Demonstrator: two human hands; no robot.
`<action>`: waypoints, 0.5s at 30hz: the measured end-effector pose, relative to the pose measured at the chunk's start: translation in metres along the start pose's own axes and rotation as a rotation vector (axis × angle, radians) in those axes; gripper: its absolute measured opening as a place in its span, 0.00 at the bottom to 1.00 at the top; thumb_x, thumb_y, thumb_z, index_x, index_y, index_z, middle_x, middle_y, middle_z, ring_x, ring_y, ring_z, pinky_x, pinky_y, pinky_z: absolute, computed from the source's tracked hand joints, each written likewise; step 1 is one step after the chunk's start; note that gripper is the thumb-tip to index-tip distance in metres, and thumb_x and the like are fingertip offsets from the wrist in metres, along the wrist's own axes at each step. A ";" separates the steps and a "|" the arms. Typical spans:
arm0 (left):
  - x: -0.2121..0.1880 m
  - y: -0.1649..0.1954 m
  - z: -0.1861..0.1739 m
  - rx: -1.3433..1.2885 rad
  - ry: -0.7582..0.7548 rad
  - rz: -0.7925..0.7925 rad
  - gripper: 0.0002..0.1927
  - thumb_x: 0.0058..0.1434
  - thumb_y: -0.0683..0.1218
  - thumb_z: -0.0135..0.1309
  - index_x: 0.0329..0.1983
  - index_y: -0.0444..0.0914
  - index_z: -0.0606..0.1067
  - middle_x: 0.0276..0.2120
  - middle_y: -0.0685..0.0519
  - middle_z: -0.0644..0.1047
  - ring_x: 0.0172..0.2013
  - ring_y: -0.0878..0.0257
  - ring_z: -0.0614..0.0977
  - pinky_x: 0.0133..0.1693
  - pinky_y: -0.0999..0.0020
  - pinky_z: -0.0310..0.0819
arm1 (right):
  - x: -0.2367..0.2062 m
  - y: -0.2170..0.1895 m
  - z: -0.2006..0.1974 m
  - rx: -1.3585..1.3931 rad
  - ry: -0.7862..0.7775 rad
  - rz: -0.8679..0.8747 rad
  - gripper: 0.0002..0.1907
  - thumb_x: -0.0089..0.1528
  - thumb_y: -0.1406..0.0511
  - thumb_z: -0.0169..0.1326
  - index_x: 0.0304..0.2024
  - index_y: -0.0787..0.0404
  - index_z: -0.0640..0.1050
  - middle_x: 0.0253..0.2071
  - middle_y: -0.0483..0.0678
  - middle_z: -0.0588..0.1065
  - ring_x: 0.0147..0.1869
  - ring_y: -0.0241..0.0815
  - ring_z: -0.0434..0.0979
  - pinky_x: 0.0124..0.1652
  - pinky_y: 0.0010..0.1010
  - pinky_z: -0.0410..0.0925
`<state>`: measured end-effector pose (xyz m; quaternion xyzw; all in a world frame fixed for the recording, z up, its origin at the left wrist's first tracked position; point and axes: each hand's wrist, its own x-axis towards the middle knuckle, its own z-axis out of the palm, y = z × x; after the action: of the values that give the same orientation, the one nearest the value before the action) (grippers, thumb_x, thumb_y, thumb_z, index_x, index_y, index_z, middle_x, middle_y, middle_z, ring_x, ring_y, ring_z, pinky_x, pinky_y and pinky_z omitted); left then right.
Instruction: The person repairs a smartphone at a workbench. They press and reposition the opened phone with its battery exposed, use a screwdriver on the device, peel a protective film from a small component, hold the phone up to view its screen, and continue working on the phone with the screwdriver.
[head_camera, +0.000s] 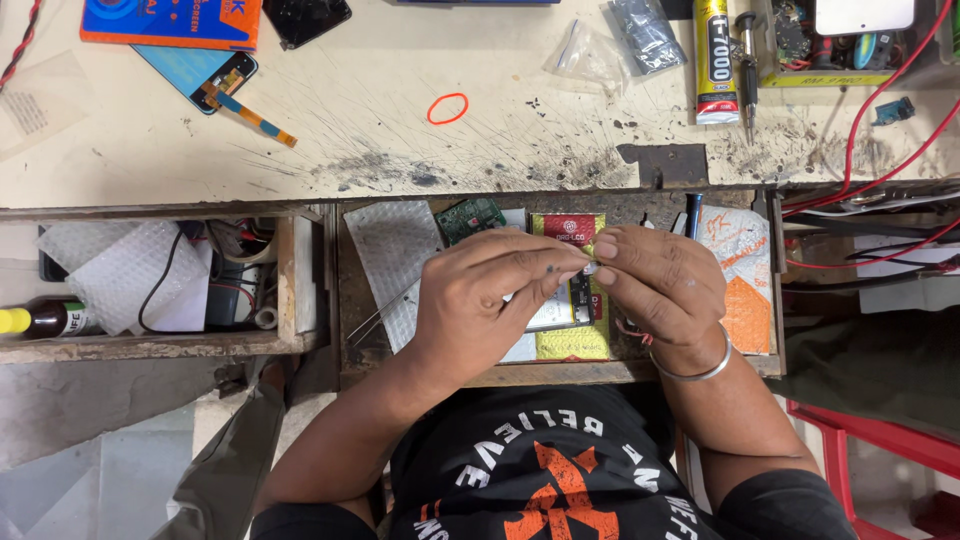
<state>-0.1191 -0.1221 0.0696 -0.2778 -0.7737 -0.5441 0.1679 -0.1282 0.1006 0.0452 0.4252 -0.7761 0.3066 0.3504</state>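
Head view, looking straight down: a person in a black printed shirt sits at a scarred, pale bench (400, 130) with an open wooden drawer (560, 372) pulled out just below its front edge. Both hands meet above that drawer. The left hand (480, 300) and the right hand (655, 285) are each closed to a narrow pinch, fingertips touching around a tiny pale part (590, 267), too small to tell what it is. A thin pair of tweezers (385, 312) appears to trail from the left hand toward the drawer's left side. A metal bangle (700, 370) circles the right wrist.

Inside the drawer, under the hands, lie a yellow and red packet (570, 345), a small green circuit board (468, 217) and bubble wrap (392, 250). Beyond the drawer, on the bench, sit a tube of glue (712, 60), a screwdriver (747, 70), an orange rubber band (447, 108) and a phone screen with a flex ribbon (215, 80).

This looks like fine preparation of a small part, perhaps peeling or separating it. The next move likely calls for a steady pinch and a slow pull.
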 end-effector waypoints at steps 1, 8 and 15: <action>0.000 0.000 0.000 -0.002 -0.012 0.008 0.12 0.60 0.36 0.64 0.47 0.40 0.82 0.43 0.53 0.83 0.45 0.58 0.87 0.47 0.65 0.83 | -0.001 0.001 0.001 -0.003 0.005 0.000 0.11 0.59 0.73 0.63 0.43 0.65 0.78 0.46 0.55 0.79 0.49 0.57 0.84 0.48 0.44 0.79; -0.002 -0.001 -0.002 0.054 -0.031 0.118 0.16 0.59 0.34 0.61 0.49 0.41 0.81 0.45 0.52 0.82 0.47 0.55 0.85 0.50 0.62 0.82 | -0.004 0.001 0.002 0.008 0.019 0.003 0.10 0.60 0.73 0.63 0.43 0.65 0.78 0.46 0.55 0.79 0.50 0.57 0.84 0.48 0.44 0.80; -0.002 -0.002 -0.004 0.045 -0.049 0.127 0.15 0.58 0.34 0.61 0.48 0.41 0.81 0.44 0.53 0.82 0.47 0.55 0.85 0.50 0.62 0.82 | -0.005 -0.002 -0.004 0.022 -0.028 0.018 0.10 0.59 0.72 0.62 0.43 0.64 0.79 0.47 0.56 0.79 0.51 0.57 0.84 0.49 0.45 0.79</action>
<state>-0.1190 -0.1268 0.0684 -0.3358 -0.7704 -0.5077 0.1894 -0.1233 0.1046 0.0438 0.4263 -0.7814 0.3121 0.3320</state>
